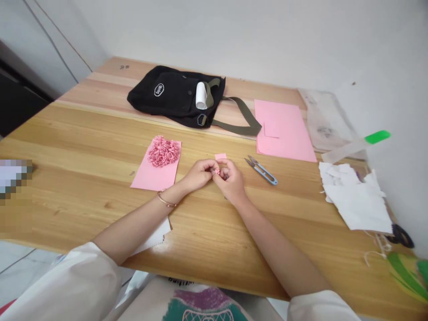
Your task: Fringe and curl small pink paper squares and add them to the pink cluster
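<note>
Over the middle of the table, my left hand [200,174] and my right hand [231,179] meet, fingertips pinched together on a small pink paper piece [217,171]. Most of that piece is hidden by the fingers. Just beyond them lies a small pink paper slip [220,156]. To the left, a fluffy heap of curled pink paper pieces [163,151] rests on a pink sheet [155,176]. Blue thread snips [262,170] lie to the right of my right hand, blades pointing away to the upper left.
Behind are a black bag [167,96] with a white roll [201,96] on it and a stack of pink paper [284,120]. At right lie a green-ended clear strip [377,137], white paper scraps [357,200] and black-handled scissors [401,236]. White paper [155,234] sits under my left forearm.
</note>
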### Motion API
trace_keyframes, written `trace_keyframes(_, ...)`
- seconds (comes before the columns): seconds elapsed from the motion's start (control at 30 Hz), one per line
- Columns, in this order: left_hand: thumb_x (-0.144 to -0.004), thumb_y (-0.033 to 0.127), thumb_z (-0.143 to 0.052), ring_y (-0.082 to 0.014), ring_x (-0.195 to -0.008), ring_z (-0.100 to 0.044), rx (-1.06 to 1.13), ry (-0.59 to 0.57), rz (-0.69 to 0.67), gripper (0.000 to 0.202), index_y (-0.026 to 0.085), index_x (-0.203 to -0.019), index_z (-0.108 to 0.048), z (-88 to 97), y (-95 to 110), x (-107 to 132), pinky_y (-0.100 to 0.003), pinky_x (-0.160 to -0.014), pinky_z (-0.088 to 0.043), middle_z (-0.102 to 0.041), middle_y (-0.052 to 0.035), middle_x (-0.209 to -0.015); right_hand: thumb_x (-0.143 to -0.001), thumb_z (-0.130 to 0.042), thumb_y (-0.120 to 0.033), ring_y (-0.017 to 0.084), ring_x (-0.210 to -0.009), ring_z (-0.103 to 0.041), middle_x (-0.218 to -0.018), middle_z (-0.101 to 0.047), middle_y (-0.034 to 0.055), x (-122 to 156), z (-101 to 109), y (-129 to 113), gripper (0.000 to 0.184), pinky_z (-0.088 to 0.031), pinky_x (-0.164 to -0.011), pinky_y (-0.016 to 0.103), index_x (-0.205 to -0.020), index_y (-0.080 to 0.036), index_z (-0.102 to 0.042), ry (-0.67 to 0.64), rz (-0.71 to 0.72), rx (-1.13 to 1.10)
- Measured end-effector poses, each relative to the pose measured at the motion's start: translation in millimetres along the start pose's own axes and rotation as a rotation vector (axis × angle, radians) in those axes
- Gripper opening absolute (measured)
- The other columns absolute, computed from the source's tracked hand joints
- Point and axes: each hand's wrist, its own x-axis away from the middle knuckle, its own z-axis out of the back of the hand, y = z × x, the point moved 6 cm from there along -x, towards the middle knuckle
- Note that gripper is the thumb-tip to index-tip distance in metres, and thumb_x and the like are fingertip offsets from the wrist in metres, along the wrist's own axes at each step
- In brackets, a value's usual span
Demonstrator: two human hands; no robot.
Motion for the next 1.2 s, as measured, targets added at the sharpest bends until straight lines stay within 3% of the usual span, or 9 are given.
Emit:
trace_keyframes(0.9, -0.049, 0.003, -0.042, -0.01, -0.06, -0.047, -0.014, 0.001, -0.003, 0.016, 0.014, -0.055, -0.051, -0.6, -3.6, -0.3, -0.022, -0.062, -0.037, -0.052, 0.0034, -0.057, -0.065, -0.054, -0.02, 0.007, -0.042, -0.037, -0.049, -0.04, -0.0113, 0.2, -1.7, 3.1, 0.03, -0.029, -0.047, 0.021, -0.095, -0.02, -0.048, -0.022, -0.004, 0.023)
trace_keyframes(1.2, -0.053, 0.003, -0.043, -0.0101, -0.061, -0.047, -0.019, 0.0, -0.015, 0.014, 0.014, -0.057, -0.052, -0.4, -1.9, -0.8, -0.023, -0.065, -0.037, -0.053, 0.0036, -0.058, -0.072, -0.052, -0.026, 0.008, -0.043, -0.038, -0.049, -0.041, -0.0106, 1.4, -0.9, -0.4, 0.026, -0.03, -0.049, 0.022, -0.098, -0.02, -0.049, -0.021, 0.003, 0.048)
